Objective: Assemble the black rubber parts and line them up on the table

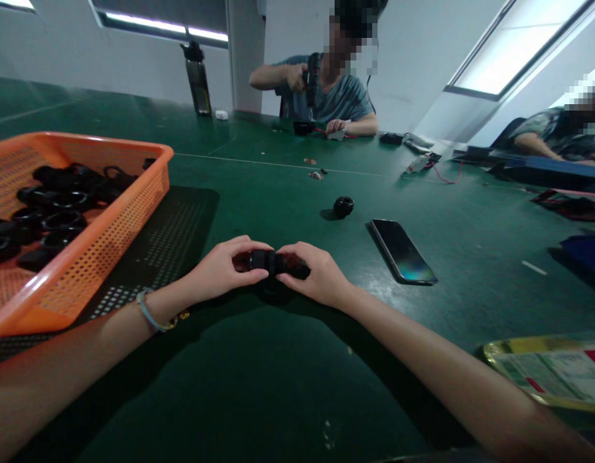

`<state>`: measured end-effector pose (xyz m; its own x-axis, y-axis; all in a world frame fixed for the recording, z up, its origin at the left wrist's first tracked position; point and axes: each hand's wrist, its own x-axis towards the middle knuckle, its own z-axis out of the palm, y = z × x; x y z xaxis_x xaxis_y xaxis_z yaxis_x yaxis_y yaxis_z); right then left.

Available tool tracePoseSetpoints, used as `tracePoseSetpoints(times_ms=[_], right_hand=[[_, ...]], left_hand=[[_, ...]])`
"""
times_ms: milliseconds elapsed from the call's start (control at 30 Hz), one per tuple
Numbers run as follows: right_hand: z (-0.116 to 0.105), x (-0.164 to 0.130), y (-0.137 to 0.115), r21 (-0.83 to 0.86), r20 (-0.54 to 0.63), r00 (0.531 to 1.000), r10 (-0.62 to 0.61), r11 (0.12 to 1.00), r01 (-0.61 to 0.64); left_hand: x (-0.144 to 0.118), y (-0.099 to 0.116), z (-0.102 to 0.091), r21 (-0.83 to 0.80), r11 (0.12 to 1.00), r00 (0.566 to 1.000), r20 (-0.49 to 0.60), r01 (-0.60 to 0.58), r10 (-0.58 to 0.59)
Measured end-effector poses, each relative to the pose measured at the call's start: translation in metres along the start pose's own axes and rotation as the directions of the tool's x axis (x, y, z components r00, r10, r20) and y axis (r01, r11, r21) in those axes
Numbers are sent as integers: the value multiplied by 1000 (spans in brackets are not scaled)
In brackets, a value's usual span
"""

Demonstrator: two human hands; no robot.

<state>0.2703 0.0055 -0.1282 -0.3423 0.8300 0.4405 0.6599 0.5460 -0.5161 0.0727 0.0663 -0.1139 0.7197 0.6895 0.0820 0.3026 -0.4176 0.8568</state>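
While both hands' fingers (pixel 249 275) pinch it, black part (pixel 273 262), seemingly cylindrical, sits between

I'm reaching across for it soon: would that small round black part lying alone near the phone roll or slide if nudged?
The black part looks rounded and squat, so a nudge would probably roll it on the flat green table. It seems small and likely light. It appears rigid, like the piece gripped by the left hand and right hand. The phone beside it might stop it.
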Motion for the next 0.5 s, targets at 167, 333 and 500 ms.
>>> tracePoseSetpoints(times_ms=[167,333,500], right_hand=[[1,0,0,0,-7,1000,-2,1000,2],[1,0,0,-1,2,1000,9,1000,-9],[1,0,0,-6,-4,1000,-5,1000,5]], left_hand=[[-1,0,0,-8,1000,1000,-5,2,-2],[-1,0,0,-18,1000,1000,-3,9,-9],[-1,0,-1,14,1000,1000,-5,-4,4]])
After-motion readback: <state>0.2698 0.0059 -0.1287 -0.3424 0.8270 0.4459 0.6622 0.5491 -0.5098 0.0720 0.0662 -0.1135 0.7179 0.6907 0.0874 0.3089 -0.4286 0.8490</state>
